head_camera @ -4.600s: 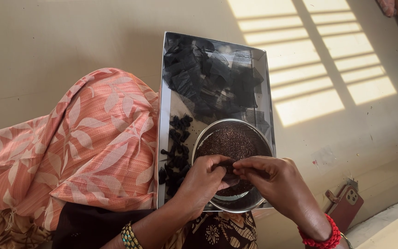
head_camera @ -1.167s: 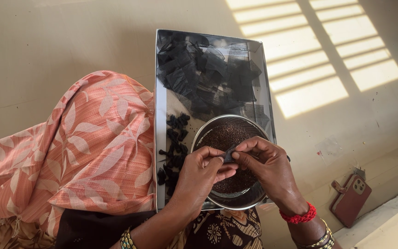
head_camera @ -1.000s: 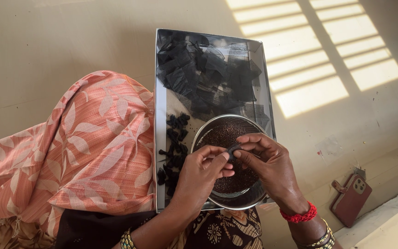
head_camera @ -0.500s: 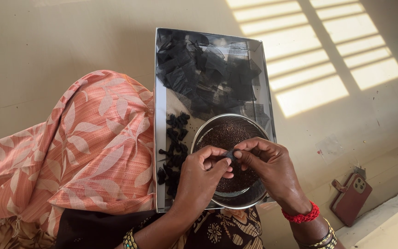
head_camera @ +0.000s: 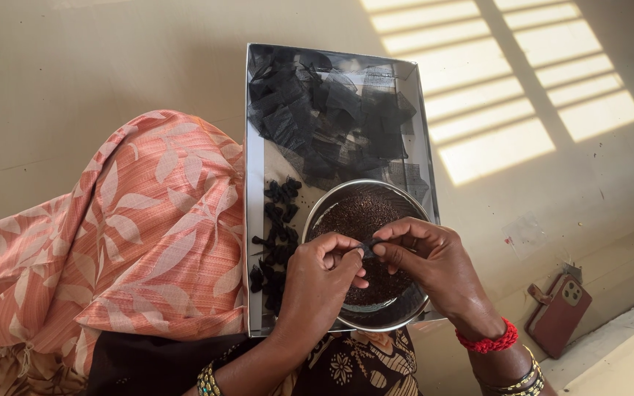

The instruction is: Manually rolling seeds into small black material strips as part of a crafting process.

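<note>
Over a round steel bowl [head_camera: 412,312] of fine dark seeds [head_camera: 357,213], my left hand [head_camera: 321,282] and my right hand [head_camera: 427,260] meet, fingertips pinching a small black mesh piece [head_camera: 368,246] between them. The bowl sits in the near end of a shallow white box [head_camera: 254,158]. Loose black mesh squares [head_camera: 332,117] fill the box's far end. A row of small black tied bundles [head_camera: 277,235] lies along the box's left side, just beside my left hand.
A peach leaf-patterned cloth [head_camera: 111,235] covers my raised knee left of the box. A phone in a dark red case [head_camera: 558,312] lies on the beige floor at the right. Sunlight stripes [head_camera: 508,81] fall across the floor beyond the box.
My hands have stayed over the bowl, fingers shifting slightly as they work the small mesh piece. Since the earliest frame the view has shifted a little; the bowl and box have not moved.
</note>
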